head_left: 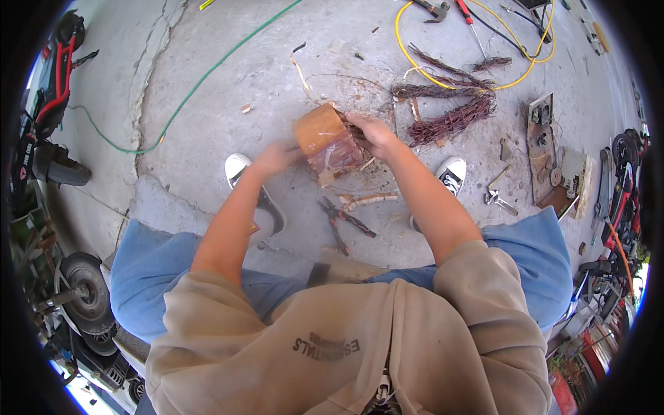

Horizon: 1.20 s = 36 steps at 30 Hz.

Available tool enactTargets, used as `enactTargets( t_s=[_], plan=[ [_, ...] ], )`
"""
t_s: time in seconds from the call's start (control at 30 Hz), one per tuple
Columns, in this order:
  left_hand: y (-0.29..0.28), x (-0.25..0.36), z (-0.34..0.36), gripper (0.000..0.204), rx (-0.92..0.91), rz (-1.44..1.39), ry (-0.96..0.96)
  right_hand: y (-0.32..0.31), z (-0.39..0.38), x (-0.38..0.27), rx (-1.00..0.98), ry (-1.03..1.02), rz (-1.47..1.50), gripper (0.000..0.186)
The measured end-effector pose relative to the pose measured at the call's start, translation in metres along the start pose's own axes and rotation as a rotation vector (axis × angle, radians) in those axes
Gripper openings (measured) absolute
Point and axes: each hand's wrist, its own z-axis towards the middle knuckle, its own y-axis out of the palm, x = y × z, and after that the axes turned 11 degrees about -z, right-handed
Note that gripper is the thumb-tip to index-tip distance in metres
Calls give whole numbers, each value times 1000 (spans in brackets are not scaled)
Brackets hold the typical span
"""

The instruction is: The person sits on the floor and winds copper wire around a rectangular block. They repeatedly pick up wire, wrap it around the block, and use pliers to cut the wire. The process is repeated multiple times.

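A boxy brown coil-like block, with tattered reddish sides and loose wires, is between my hands above the concrete floor. My left hand grips its left side, slightly blurred, its fingertips partly hidden. My right hand is closed on its upper right edge. Below the block, black-and-red pliers lie beside a pale torn strip. Tangled bundles of dark reddish wire lie just to the right of my right hand.
A hammer, red screwdriver, yellow hose and green hose lie ahead. A dismantled metal panel and wrench are right. Scooters and wheels line the sides. My sneakers flank the work.
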Motion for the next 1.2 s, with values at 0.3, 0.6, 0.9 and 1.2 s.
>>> enactTargets(
  t_s=[0.3,0.6,0.9,1.2],
  plan=[
    [47,-56,37,29,290,-70,207,7,-9,-4,-89,-64,120,42],
    [2,18,-12,34,157,127,33,5,-7,-33,414,-244,-227,38],
    [-16,59,-48,39,535,70,265,-9,-13,-38,497,-186,-139,36],
    [72,104,-77,71,648,524,350,16,1,-17,356,-389,840,33]
  ],
)
